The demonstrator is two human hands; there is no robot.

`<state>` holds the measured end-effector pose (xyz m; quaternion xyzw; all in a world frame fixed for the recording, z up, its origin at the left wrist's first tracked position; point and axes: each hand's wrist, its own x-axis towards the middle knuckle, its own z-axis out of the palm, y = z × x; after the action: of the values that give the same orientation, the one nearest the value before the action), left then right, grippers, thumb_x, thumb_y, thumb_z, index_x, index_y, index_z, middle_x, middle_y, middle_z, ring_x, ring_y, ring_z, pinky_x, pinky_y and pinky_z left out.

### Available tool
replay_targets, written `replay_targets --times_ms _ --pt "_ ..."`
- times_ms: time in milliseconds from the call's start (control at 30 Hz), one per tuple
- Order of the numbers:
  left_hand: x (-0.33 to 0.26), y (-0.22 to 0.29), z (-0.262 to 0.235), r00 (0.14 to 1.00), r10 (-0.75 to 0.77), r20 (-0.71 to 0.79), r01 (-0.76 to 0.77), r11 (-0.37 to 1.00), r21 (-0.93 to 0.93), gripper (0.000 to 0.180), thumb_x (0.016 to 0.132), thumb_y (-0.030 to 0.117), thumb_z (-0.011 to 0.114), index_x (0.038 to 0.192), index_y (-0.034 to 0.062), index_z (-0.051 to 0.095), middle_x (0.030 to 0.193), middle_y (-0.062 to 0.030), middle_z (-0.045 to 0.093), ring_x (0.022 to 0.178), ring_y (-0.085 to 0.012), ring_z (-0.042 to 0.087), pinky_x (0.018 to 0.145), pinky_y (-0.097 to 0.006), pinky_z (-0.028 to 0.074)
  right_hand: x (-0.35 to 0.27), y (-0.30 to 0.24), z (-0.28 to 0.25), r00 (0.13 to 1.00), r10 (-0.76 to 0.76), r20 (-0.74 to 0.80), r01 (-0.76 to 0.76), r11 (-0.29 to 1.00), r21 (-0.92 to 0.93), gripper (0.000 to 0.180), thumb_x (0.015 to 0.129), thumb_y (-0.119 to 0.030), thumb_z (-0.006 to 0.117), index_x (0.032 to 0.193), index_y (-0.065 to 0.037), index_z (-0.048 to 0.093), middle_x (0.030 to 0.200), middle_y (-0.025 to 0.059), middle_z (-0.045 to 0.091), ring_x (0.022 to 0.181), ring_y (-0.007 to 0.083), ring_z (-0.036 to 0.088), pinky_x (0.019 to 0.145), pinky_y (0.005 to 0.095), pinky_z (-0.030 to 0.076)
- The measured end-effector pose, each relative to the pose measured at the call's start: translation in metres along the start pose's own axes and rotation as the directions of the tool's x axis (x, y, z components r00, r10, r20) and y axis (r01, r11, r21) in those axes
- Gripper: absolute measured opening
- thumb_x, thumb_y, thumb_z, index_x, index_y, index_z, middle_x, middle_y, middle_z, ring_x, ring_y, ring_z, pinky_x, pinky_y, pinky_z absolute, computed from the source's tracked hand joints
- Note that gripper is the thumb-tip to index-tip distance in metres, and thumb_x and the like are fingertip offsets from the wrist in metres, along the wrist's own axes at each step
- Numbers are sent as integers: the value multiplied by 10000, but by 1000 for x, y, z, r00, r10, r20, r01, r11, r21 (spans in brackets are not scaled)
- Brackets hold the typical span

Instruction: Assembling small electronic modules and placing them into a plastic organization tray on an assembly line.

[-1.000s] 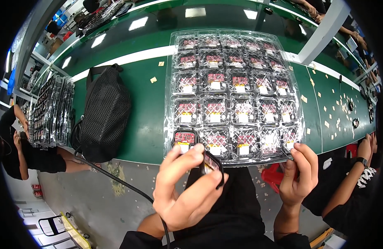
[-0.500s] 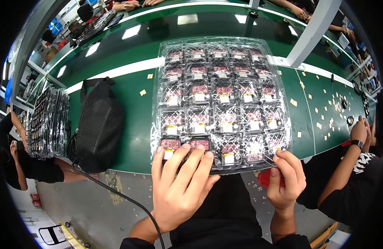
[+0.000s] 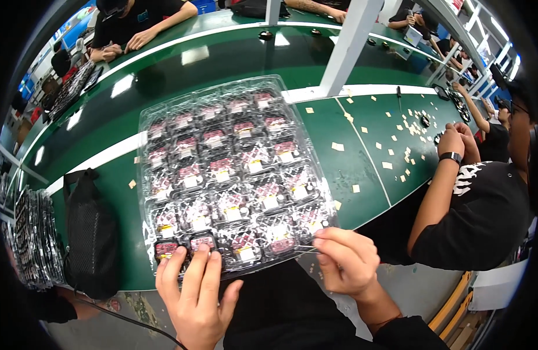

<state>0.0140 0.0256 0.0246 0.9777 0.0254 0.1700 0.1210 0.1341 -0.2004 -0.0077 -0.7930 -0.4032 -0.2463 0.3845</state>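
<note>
A clear plastic blister tray (image 3: 310, 153) lies on the green bench, its pockets filled with small black-framed devices with red circuit boards. My left hand (image 3: 199, 297) rests at the tray's front edge, fingers stretched and slightly spread, their tips touching two devices in the front row, a left one (image 3: 167, 247) and its neighbour (image 3: 202, 240). At the front right corner, my right hand (image 3: 349, 261) pinches a thin metal tool (image 3: 306, 249), which looks like tweezers. Its tip reaches a front-row device (image 3: 282, 244). Glare on the plastic hides exactly what the tip touches.
Left of the tray lies a black mesh bag (image 3: 91, 236), with a stack of filled trays (image 3: 33, 239) beyond it. Small yellowish squares (image 3: 338, 147) are scattered to the right. A grey post (image 3: 353, 49) rises behind. A co-worker (image 3: 484, 210) sits close on my right.
The view has swung right, shifting the tray and bag leftward and showing more of the co-worker. Both hands keep their places at the tray's front edge, the tool still pinched.
</note>
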Motion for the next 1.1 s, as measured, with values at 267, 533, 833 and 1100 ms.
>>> replay_targets --times_ms 267,533,833,1100 --pt "-12 -33 4 892 -56 -449 -37 980 -195 580 917 597 604 1218 102 606 1283 -212 549 1269 -484 479 1077 -622 347 -4 53 -10 740 616 -270 -524 779 343 174 997 -74 554 1126 36 594 1000 83 636 701 59 504 617 202 422" --pt "13 -97 38 834 -515 -197 17 381 -924 736 1037 528 391 1400 -112 395 1438 -266 448 1388 -348 418 1173 -451 284 13 78 15 658 753 21 -698 599 391 191 1005 -107 568 1132 29 607 931 57 676 676 42 504 609 202 417" --pt "11 -91 49 904 -419 -90 50 312 -949 1056 912 704 509 1470 -163 278 1516 -279 371 1419 -345 377 1183 -412 254 10 69 28 712 701 -39 -621 654 432 177 1018 -84 548 1121 50 598 899 22 647 782 45 562 690 193 435" --pt "10 -96 51 911 -405 -75 41 270 -962 986 918 616 583 1466 -157 309 1516 -286 369 1419 -345 380 1180 -426 263 4 74 21 807 589 41 -544 714 442 483 1015 -408 576 1147 57 587 961 49 634 855 92 562 769 237 450"
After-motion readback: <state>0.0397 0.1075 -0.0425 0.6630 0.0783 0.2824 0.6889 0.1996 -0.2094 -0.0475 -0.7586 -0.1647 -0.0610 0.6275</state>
